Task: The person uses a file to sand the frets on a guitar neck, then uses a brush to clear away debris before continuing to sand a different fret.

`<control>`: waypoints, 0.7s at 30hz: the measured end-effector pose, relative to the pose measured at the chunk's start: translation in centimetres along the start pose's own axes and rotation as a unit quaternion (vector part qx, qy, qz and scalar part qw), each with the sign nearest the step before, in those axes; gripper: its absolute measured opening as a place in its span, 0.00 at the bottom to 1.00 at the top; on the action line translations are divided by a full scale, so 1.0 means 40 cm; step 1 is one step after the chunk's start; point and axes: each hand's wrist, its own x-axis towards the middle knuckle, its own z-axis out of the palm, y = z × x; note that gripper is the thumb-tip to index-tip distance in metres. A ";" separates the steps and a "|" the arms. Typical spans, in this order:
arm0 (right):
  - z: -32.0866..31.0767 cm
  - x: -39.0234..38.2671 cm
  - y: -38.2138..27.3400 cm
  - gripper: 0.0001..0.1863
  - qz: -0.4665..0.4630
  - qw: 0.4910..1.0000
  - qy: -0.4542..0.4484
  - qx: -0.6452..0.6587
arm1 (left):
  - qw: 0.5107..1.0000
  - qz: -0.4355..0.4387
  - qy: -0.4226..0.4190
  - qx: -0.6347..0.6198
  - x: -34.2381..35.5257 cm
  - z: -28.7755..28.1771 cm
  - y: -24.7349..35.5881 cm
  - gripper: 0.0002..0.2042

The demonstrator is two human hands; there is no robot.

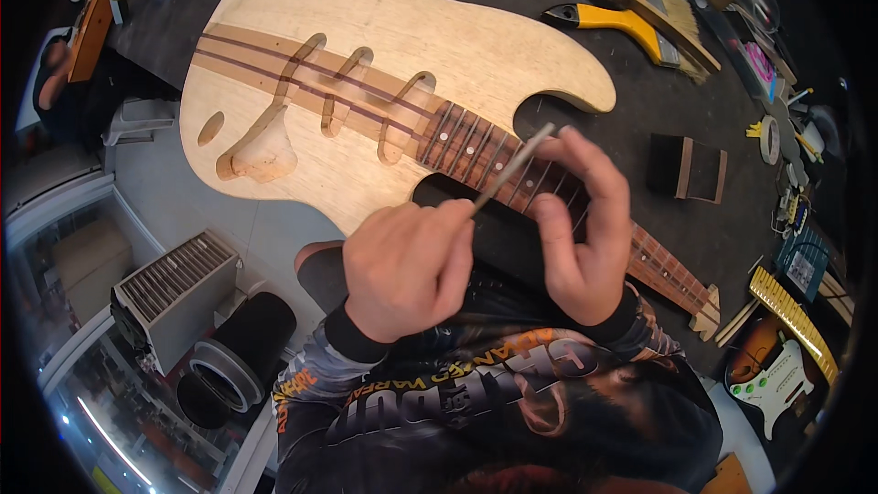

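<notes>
An unfinished pale wooden guitar body, with carved cavities and darker stripes, lies on the dark bench. Its fretted neck runs toward the lower right, with white dot inlays. My left hand is closed around a thin, flat metal file-like bar that slants up over the frets. My right hand has curved fingers, the forefinger at the bar's upper tip and the thumb lower, over the fretboard. Whether the right fingers press on the bar or neck is hard to tell.
A dark block sits right of the neck. Brushes and assorted tools lie along the back right edge. A sunburst electric guitar is at lower right. A slatted box and black cylinder stand on the floor at left.
</notes>
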 end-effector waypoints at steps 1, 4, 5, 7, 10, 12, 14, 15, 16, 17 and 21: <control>0.001 -0.003 0.001 0.30 0.030 0.998 0.021 0.052 | 1.000 -0.003 -0.001 0.001 0.003 0.004 0.006 0.17; -0.029 0.018 -0.008 0.24 0.018 1.000 -0.008 0.018 | 0.999 0.032 -0.033 -0.011 -0.004 0.012 0.009 0.18; -0.036 0.022 -0.008 0.21 -0.005 0.999 -0.032 -0.024 | 0.999 0.030 -0.034 -0.011 -0.001 0.009 0.008 0.18; -0.029 0.021 -0.012 0.17 0.036 0.999 -0.018 0.004 | 0.993 0.057 -0.093 0.042 0.009 0.000 0.007 0.20; -0.022 0.024 -0.011 0.17 0.056 0.998 -0.015 -0.020 | 0.991 0.073 -0.081 0.079 0.000 0.010 0.000 0.21; -0.020 0.027 -0.008 0.21 0.026 0.999 -0.016 -0.044 | 0.991 0.072 -0.083 0.074 0.000 0.013 0.002 0.22; -0.004 0.023 -0.014 0.24 0.045 0.999 -0.002 -0.027 | 0.991 0.071 -0.085 0.068 0.001 0.009 0.004 0.23; 0.001 0.020 -0.016 0.26 0.063 0.998 0.013 -0.011 | 0.991 0.069 -0.090 0.074 0.001 0.003 0.005 0.24; 0.002 0.020 -0.010 0.26 0.064 0.998 0.013 -0.010 | 0.990 0.067 -0.096 0.080 0.000 -0.002 0.005 0.26; 0.002 0.024 -0.003 0.29 0.026 0.998 0.009 -0.051 | 0.990 0.066 -0.096 0.080 -0.003 -0.005 -0.001 0.26; -0.002 0.023 -0.002 0.30 -0.033 0.987 -0.046 -0.153 | 0.990 0.050 -0.097 0.093 -0.007 -0.010 -0.018 0.29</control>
